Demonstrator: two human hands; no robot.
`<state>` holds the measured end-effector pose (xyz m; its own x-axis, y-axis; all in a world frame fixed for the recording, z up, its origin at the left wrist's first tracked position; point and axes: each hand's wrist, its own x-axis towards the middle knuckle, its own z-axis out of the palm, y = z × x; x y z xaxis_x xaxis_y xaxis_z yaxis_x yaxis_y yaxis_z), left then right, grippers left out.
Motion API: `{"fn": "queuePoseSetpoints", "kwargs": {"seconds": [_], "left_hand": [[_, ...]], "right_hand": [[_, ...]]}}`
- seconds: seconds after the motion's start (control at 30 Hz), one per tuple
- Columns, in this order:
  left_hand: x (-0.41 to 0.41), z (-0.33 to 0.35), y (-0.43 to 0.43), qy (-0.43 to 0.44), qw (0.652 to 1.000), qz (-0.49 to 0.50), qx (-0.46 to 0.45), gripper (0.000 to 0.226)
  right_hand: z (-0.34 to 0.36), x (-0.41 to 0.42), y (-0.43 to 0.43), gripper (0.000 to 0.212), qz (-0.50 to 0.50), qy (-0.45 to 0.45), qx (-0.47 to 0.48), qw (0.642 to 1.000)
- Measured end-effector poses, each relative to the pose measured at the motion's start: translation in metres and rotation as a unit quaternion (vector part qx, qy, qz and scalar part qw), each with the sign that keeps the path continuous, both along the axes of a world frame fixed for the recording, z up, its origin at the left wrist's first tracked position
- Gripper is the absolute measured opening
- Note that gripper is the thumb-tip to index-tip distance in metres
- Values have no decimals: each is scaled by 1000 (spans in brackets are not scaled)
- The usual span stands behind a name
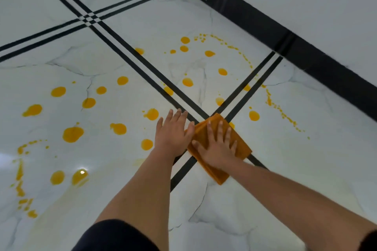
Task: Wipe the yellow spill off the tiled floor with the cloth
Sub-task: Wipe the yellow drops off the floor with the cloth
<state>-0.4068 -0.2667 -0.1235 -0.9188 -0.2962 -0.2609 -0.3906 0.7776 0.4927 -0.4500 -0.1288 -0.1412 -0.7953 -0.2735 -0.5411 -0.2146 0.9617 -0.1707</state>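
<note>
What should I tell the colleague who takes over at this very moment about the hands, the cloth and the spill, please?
Left hand: flat, fingers straight, on the tiled floor beside the cloth, thumb at its edge.
Right hand: flat, fingers spread, pressing on the cloth.
Cloth: folded, orange, over the crossing of the black tile lines.
Done: little, apparently; only faint yellowish smears nearest the person.
Left: the yellow spill, drops and trails left, ahead and right of the cloth.

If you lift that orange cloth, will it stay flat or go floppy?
Probably floppy: the cloth is thin, folded fabric lying flat under the right hand. It likely slides easily, since the floor looks glossy. Probably light too, being so thin.
</note>
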Motion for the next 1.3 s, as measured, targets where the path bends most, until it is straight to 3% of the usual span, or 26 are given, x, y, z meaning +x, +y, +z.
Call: {"fn": "queuePoseSetpoints", "kwargs": {"seconds": [0.17, 0.33, 0.4, 0.5, 0.53, 0.6, 0.67, 0.77, 0.87, 0.93, 0.97, 1.03, 1.13, 1.23, 1.3], "left_hand": [[-30, -30, 5, 14, 998, 16, -59, 57], [-74, -49, 18, 23, 994, 41, -104, 74], [-92, -52, 29, 32, 991, 62, -116, 77], [-114, -55, 45, 40, 988, 95, -116, 75], [-122, -55, 53, 36, 989, 91, -115, 75], [-130, -53, 69, 19, 991, 61, -117, 75], [-138, -52, 82, 14, 992, 41, -117, 76], [-153, -48, 94, 13, 993, 17, -117, 78], [-165, -45, 108, 14, 994, 12, -111, 78], [-167, -48, 120, 14, 994, 0, -110, 77], [-167, -51, 128, 10, 993, -12, -116, 77], [-164, -55, 140, 7, 992, -18, -128, 76], [-160, -53, 148, 18, 991, -11, -131, 74], [-159, -54, 157, 31, 990, -29, -132, 72], [-162, -55, 166, 34, 989, -46, -138, 73]], "right_hand": [[-30, -53, 11, 82, 12, 144, -7, 989], [-35, -185, 8, 71, -13, 180, -16, 984], [-36, -183, 16, 65, 52, 202, -28, 978], [-43, -152, 61, 55, 283, 240, -102, 923], [-43, -163, 74, 54, 313, 230, -105, 915], [-41, -211, 81, 57, 254, 224, -84, 937], [-36, -262, 81, 55, 120, 210, -55, 969], [-39, -255, 102, 54, 34, 224, -44, 973], [-40, -186, 145, 54, 198, 233, -91, 948], [-38, -206, 159, 59, 288, 213, -87, 930], [-38, -233, 162, 62, 253, 214, -76, 941], [-38, -274, 176, 63, 71, 199, -27, 977], [-43, -236, 203, 61, -108, 234, -17, 966], [-38, -141, 211, 62, -47, 224, -40, 973], [-36, -150, 203, 60, 46, 231, -65, 970]]}}
